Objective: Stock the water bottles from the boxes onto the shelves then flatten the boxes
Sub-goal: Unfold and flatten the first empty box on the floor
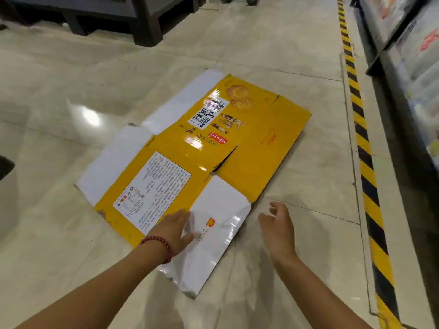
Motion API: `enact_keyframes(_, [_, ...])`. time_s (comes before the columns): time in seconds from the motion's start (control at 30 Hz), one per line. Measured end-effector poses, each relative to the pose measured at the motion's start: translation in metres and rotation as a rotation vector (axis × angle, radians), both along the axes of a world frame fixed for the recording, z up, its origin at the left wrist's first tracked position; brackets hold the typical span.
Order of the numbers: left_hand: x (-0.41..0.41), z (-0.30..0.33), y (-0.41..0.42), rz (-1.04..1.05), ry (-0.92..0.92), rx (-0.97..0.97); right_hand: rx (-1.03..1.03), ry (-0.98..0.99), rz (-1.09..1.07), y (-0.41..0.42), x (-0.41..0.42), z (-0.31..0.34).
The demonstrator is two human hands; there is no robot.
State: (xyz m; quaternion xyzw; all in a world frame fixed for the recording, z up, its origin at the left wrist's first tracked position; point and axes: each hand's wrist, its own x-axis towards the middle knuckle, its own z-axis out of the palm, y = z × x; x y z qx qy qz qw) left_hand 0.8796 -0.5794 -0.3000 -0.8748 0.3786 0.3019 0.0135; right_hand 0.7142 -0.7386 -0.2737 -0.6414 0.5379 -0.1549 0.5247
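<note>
The flattened box (190, 148) stretches lengthwise away from both hands, the left hand (174, 227) flat on its near flap, the right hand (276, 224) loosely spread, empty, just beside it.

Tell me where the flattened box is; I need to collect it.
In the head view, the flattened yellow box lies on the tiled floor, centre frame, left of the striped floor tape, its near flap under the left hand.

Glossy cream floor tiles (59, 96) with thin grout lines mirror a bright ceiling light (90, 117), a yellow-and-black hazard stripe (363, 148) runs along the blurred shelving (413, 67) at right, and dark furniture legs (145, 22) stand at the top.
</note>
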Motion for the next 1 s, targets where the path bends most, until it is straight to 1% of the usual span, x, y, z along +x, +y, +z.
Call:
enact_keyframes(0.13, [-0.004, -0.040, 0.021, 0.004, 0.042, 0.130, 0.143, 0.128, 0.083, 0.021, -0.007, -0.036])
enact_keyframes(0.27, [-0.004, -0.068, 0.038, -0.045, -0.003, 0.205, 0.319, 0.199, 0.148, 0.043, -0.002, -0.066])
enact_keyframes(0.37, [-0.006, -0.077, 0.036, -0.056, -0.051, 0.191, 0.417, 0.208, 0.162, 0.054, 0.008, -0.085])
enact_keyframes(0.47, [-0.007, -0.081, 0.038, -0.040, -0.062, 0.181, 0.476, 0.119, 0.048, 0.065, 0.018, -0.098])
enact_keyframes(0.53, [-0.008, -0.079, 0.039, -0.030, -0.065, 0.173, 0.476, 0.078, -0.023, 0.071, 0.023, -0.104])
enact_keyframes(0.6, [-0.013, -0.077, 0.040, -0.015, -0.082, 0.161, 0.460, 0.087, -0.035, 0.073, 0.026, -0.108])
enact_keyframes(0.73, [-0.029, -0.076, 0.046, 0.032, -0.081, 0.128, 0.504, 0.112, 0.071, 0.071, 0.024, -0.115])
enact_keyframes(0.83, [-0.036, -0.073, 0.050, 0.054, -0.098, 0.112, 0.404, 0.140, 0.163, 0.077, 0.022, -0.119])
enact_keyframes(0.9, [-0.041, -0.070, 0.052, 0.049, -0.104, 0.099, 0.414, 0.102, 0.149, 0.077, 0.020, -0.121])
enact_keyframes(0.93, [-0.044, -0.067, 0.053, 0.033, -0.118, 0.073, 0.435, 0.087, 0.127, 0.074, 0.017, -0.122])
enact_keyframes(1.0, [-0.046, -0.059, 0.053, 0.022, -0.156, -0.059, 0.377, 0.127, 0.087, 0.062, 0.004, -0.124])
